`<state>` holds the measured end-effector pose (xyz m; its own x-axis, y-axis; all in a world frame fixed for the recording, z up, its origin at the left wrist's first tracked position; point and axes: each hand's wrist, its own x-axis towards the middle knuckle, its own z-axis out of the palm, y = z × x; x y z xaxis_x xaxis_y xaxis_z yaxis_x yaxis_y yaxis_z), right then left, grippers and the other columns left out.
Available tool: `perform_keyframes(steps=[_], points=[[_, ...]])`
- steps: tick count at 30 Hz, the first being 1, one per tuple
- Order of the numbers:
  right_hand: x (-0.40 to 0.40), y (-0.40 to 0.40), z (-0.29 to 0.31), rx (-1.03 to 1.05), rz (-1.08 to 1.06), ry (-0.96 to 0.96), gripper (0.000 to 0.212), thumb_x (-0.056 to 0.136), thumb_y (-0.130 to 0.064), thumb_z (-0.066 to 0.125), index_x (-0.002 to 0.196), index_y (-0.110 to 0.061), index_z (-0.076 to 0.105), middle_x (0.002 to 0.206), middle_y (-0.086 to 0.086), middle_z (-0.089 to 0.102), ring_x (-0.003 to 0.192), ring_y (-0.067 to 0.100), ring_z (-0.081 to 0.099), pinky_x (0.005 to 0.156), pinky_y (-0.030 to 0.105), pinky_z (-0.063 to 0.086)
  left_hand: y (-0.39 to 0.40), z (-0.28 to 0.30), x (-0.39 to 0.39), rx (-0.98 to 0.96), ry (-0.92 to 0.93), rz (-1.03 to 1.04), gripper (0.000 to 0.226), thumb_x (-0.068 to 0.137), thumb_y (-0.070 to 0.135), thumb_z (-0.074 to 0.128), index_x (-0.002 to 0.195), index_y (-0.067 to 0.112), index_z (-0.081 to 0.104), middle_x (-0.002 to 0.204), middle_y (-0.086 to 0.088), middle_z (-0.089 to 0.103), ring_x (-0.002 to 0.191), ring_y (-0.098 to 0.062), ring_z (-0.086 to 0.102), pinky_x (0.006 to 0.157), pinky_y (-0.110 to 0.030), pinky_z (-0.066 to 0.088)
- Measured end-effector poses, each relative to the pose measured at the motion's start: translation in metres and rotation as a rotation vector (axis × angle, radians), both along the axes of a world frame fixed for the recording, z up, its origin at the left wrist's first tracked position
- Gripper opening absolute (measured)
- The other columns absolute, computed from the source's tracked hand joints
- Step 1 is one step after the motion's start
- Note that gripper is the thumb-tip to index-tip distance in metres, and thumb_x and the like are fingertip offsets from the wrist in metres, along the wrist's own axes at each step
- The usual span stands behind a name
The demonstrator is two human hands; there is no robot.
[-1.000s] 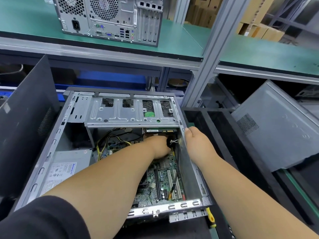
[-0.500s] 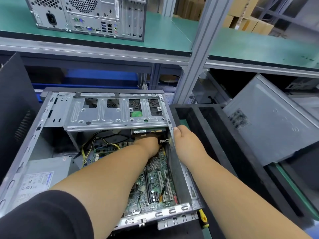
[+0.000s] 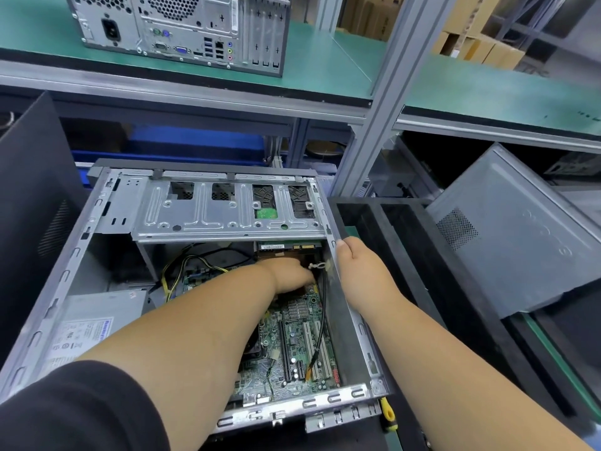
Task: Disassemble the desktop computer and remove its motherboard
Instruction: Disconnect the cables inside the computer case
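- Head view: motherboard (image 3: pixel 299 349) is lying inside the open computer case (image 3: pixel 224 222).
- Left hand (image 3: pixel 289 275) is reaching onto its far end, fingers hidden, grip unclear.
- Right hand (image 3: pixel 361 271) is gripping the case's right wall.

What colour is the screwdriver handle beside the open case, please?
Yellow and black plastic screwdriver handle, head view.

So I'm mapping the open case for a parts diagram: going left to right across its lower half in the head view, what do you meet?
Power supply → yellow and black cables → left hand → motherboard → right hand on the case wall.
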<state>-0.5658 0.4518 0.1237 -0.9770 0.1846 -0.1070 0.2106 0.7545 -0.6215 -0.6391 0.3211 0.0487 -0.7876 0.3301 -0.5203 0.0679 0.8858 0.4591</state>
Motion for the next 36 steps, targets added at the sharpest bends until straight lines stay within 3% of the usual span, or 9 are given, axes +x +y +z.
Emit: perform_keyframes(steps=[3,5,7,11,15,17,21,29,36], points=[[0.001,0.000,0.000,-0.003,0.000,0.009,0.033,0.104,-0.034,0.028,0.088,-0.011,0.045,0.076,0.005,0.048,0.076,0.025,0.048,0.074,0.040,0.042,-0.003,0.003,0.000,0.123,-0.046,0.098,0.030,0.097,0.038,0.037,0.111,0.020,0.055,0.110,-0.005,0.049,0.092,-0.019,0.048,0.071,-0.024,0.032],[0.001,0.000,-0.001,-0.004,-0.005,0.010,0.033,0.104,-0.035,0.029,0.087,-0.012,0.045,0.075,0.005,0.048,0.075,0.025,0.048,0.074,0.041,0.043,-0.001,0.003,-0.001,0.069,-0.006,0.030,0.043,0.101,0.039,0.031,0.130,0.016,0.052,0.128,-0.009,0.050,0.112,-0.025,0.049,0.080,-0.025,0.030],[0.001,-0.001,-0.001,-0.002,-0.011,0.008,0.033,0.104,-0.036,0.029,0.087,-0.012,0.045,0.074,0.004,0.048,0.074,0.025,0.048,0.073,0.040,0.043,-0.001,0.006,0.000,0.025,-0.009,0.008,0.045,0.102,0.039,0.029,0.133,0.013,0.049,0.134,-0.009,0.047,0.118,-0.027,0.049,0.080,-0.026,0.034],[0.001,-0.001,0.000,0.005,-0.015,-0.001,0.034,0.104,-0.036,0.028,0.092,-0.012,0.048,0.081,0.005,0.053,0.081,0.026,0.053,0.078,0.041,0.045,-0.005,0.008,-0.001,-0.056,-0.043,-0.054,0.035,0.096,0.042,0.041,0.111,0.015,0.057,0.108,-0.003,0.053,0.100,-0.026,0.057,0.078,-0.028,0.040],[0.001,0.000,0.000,0.001,-0.013,0.004,0.033,0.104,-0.036,0.028,0.091,-0.014,0.048,0.079,0.002,0.053,0.079,0.024,0.052,0.076,0.039,0.044,-0.005,0.000,-0.004,-0.169,0.037,-0.175,0.026,0.089,0.040,0.053,0.077,0.018,0.051,0.078,0.002,0.053,0.069,-0.016,0.050,0.063,-0.027,0.042],[0.002,0.000,0.000,-0.008,-0.015,0.005,0.034,0.104,-0.037,0.028,0.096,-0.013,0.052,0.086,0.005,0.057,0.085,0.025,0.055,0.081,0.041,0.046,-0.005,-0.002,-0.003,-0.171,0.081,-0.178,0.028,0.088,0.039,0.056,0.071,0.019,0.048,0.070,0.003,0.052,0.060,-0.012,0.048,0.051,-0.025,0.036],[0.003,0.000,0.000,0.009,-0.013,0.002,0.035,0.104,-0.038,0.028,0.096,-0.015,0.053,0.086,0.003,0.058,0.084,0.023,0.055,0.080,0.041,0.045,-0.004,-0.003,-0.001,-0.109,0.132,-0.146,0.034,0.086,0.046,0.057,0.068,0.019,0.049,0.062,0.004,0.051,0.051,-0.010,0.047,0.045,-0.023,0.030],[0.002,0.001,-0.002,0.001,-0.022,0.008,0.034,0.103,-0.039,0.028,0.095,-0.016,0.052,0.083,0.004,0.058,0.080,0.023,0.055,0.079,0.042,0.046,0.005,-0.016,-0.004,-0.063,0.221,-0.073,0.033,0.098,0.031,0.040,0.069,0.017,0.046,0.069,0.000,0.047,0.061,-0.018,0.045,0.068,-0.028,0.038],[0.001,0.000,-0.001,-0.019,-0.021,0.018,0.034,0.103,-0.037,0.030,0.099,-0.013,0.053,0.089,0.008,0.059,0.087,0.027,0.056,0.082,0.044,0.047,0.011,-0.021,-0.008,-0.074,0.298,-0.086,0.020,0.094,0.026,0.045,0.078,0.018,0.055,0.068,0.001,0.047,0.069,-0.024,0.052,0.065,-0.029,0.039]])
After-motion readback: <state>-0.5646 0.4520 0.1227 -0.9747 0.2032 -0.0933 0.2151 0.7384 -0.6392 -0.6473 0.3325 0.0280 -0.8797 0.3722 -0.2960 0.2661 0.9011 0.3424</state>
